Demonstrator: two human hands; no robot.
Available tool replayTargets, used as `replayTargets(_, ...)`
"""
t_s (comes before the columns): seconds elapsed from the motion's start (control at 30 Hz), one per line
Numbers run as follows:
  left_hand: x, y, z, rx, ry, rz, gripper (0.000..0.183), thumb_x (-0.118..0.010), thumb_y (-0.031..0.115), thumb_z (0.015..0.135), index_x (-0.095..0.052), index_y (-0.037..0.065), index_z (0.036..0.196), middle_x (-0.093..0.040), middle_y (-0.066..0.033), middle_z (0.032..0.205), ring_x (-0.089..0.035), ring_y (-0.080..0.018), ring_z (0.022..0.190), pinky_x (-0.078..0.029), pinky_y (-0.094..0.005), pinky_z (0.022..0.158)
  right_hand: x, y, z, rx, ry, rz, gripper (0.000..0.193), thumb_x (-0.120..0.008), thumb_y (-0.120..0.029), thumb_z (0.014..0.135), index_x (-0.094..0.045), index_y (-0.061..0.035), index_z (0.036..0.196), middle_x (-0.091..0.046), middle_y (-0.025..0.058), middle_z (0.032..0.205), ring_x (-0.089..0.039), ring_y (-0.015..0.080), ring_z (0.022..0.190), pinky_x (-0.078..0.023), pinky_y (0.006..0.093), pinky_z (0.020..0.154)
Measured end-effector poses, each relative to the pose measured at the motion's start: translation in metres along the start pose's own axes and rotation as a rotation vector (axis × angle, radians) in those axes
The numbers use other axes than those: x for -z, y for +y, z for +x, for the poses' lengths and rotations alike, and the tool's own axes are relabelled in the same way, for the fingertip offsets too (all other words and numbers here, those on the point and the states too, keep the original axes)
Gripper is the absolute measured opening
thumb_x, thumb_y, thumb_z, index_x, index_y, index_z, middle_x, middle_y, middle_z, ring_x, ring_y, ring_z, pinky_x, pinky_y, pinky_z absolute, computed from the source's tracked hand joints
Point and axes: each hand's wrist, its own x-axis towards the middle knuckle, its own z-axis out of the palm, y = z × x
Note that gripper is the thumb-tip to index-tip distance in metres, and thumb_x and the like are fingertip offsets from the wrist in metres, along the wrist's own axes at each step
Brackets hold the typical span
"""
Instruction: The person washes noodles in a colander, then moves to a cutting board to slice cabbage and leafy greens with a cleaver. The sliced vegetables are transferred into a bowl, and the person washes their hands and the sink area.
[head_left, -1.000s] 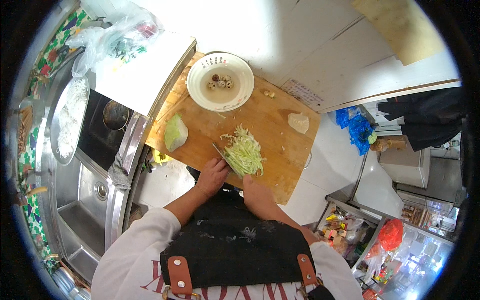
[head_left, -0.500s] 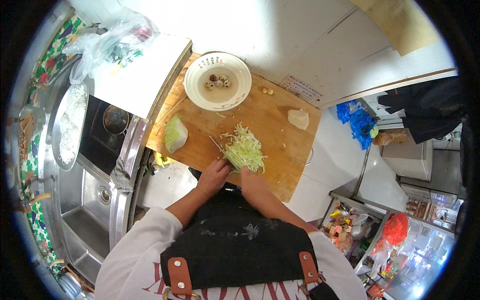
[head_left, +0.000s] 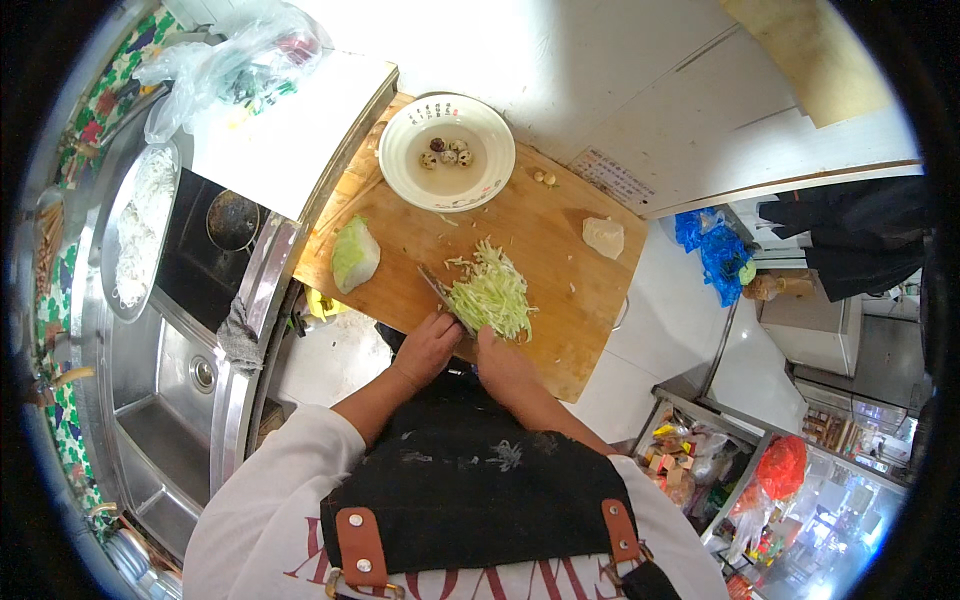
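Note:
My right hand [head_left: 504, 366] is closed around the handle of a kitchen knife [head_left: 436, 289], whose blade points away and to the left on the wooden cutting board [head_left: 400, 300]. A heap of shredded cabbage [head_left: 490, 295] lies right against the blade. My left hand [head_left: 428, 347] rests left of the knife with its fingers bent and pressed together near the blade. What lies under those fingers is hidden. A larger cabbage wedge [head_left: 354, 255] sits at the left of the board. Behind the shreds stands a white bowl [head_left: 490, 185] with several speckled quail eggs [head_left: 450, 154] in water.
A pale flat piece [head_left: 603, 237] and small garlic-like cloves [head_left: 544, 178] lie on the board. To the left are a white counter [head_left: 270, 140] with a plastic bag [head_left: 235, 65], a metal tray of white strands [head_left: 145, 230], a pan [head_left: 233, 220] and a steel sink [head_left: 170, 450].
The camera view has shifted slightly. My right hand, blurred earlier, now shows more sharply at the knife. My left hand keeps its place beside the blade, and the cabbage heap looks much the same.

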Motion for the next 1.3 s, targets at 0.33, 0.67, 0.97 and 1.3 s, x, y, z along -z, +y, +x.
replayTargets(0.33,0.004,-0.008,0.006,-0.018,0.057,-0.067,0.017,-0.059,0.007,0.076,-0.06,0.004,0.093,-0.054,-0.0114,0.094,-0.054,-0.0293,0.09,-0.047,-0.0365,0.078,0.002,0.002,0.005,0.008,-0.001,-0.016,0.022,-0.033,-0.013,0.091,-0.04,0.0015,0.107,-0.063,0.0299,0.089,-0.062,0.0457,0.084,-0.047,0.0536,0.072)
replayTargets(0.67,0.003,-0.014,0.007,0.015,0.147,-0.105,0.019,-0.064,0.006,0.073,-0.06,0.004,0.091,-0.054,-0.0133,0.093,-0.054,-0.0328,0.087,-0.047,-0.0393,0.076,-0.006,0.004,0.004,0.015,0.066,0.041,0.022,-0.036,-0.013,0.09,-0.042,0.0019,0.106,-0.063,0.0284,0.086,-0.062,0.0457,0.08,-0.047,0.0537,0.07)
replayTargets(0.97,-0.003,-0.022,0.021,0.068,0.036,-0.019,0.021,-0.064,0.007,0.07,-0.057,0.006,0.089,-0.054,-0.0125,0.09,-0.055,-0.0331,0.085,-0.048,-0.0388,0.072,-0.027,0.029,0.023,-0.038,0.059,0.103,0.022,-0.04,-0.022,0.094,-0.037,-0.0022,0.102,-0.061,0.029,0.083,-0.059,0.0484,0.078,-0.043,0.0565,0.066)
replayTargets(1.3,0.039,0.026,0.125,0.076,0.244,-0.135,0.018,-0.064,0.009,0.079,-0.056,0.003,0.094,-0.055,-0.0155,0.095,-0.054,-0.0351,0.094,-0.046,-0.0417,0.079,0.019,0.076,-0.016,-0.168,0.118,0.176,0.023,-0.038,-0.02,0.094,-0.04,-0.0034,0.109,-0.064,0.0268,0.087,-0.062,0.0436,0.079,-0.046,0.0552,0.069)
